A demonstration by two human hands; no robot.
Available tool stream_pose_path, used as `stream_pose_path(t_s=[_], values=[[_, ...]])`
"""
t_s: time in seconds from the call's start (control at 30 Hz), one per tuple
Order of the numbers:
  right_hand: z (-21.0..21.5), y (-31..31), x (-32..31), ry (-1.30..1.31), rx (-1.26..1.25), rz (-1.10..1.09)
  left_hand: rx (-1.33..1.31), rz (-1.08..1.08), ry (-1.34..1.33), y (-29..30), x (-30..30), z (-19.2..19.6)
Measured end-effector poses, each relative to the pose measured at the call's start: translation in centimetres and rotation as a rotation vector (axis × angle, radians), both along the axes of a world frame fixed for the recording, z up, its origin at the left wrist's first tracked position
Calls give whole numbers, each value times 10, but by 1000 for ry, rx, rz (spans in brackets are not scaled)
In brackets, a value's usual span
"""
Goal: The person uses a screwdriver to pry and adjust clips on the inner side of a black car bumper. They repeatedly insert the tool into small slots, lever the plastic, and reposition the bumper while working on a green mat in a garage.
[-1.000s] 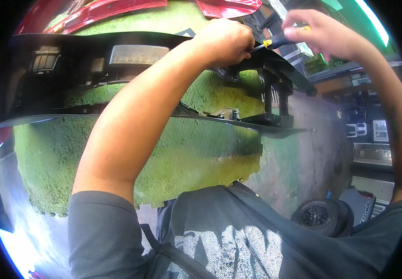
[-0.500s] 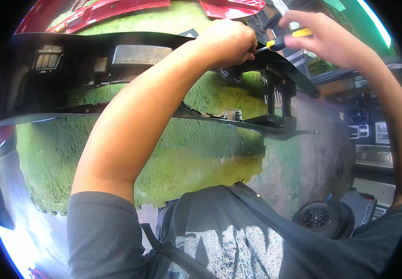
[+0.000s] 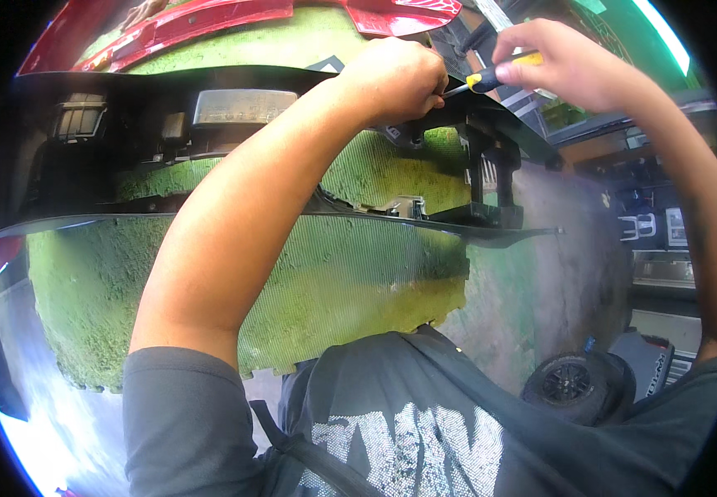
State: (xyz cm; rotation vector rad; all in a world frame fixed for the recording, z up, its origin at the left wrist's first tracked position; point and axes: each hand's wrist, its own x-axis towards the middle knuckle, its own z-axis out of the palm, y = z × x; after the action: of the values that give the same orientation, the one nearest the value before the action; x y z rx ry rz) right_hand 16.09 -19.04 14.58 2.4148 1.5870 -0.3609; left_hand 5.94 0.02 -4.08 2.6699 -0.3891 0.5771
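Observation:
A long black plastic car trim panel [image 3: 126, 149] lies across a green mat [image 3: 350, 282], with brackets at its right end. My left hand [image 3: 400, 79] is closed in a fist on the panel's upper edge near the right bracket. My right hand [image 3: 565, 66] grips a screwdriver [image 3: 491, 79] with a yellow and black handle. Its shaft points left toward the spot under my left fist. The tip is hidden behind my left hand.
Red car body parts [image 3: 209, 25] lie at the top beyond the panel. A small wheeled object with a black tyre [image 3: 569, 385] sits on the floor at lower right. Shelving and boxes [image 3: 648, 232] stand at the right. The mat's ragged edge ends near my torso.
My hands stay at the panel's right end. The right hand with the screwdriver has shifted slightly, and the view has tilted a little.

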Motion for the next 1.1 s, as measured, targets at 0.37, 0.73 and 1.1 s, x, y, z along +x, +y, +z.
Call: stream_pose_path(t_s=[0.37, 0.73, 1.1], values=[[14, 21, -24, 233, -96, -745, -90, -31, 78, -3, 3, 5], [1, -23, -13, -287, 79, 538, -120, -56, 73, -3, -5, 5], [15, 12, -21, 116, -6, -124, -91, 35, 42, 0, -2, -1]])
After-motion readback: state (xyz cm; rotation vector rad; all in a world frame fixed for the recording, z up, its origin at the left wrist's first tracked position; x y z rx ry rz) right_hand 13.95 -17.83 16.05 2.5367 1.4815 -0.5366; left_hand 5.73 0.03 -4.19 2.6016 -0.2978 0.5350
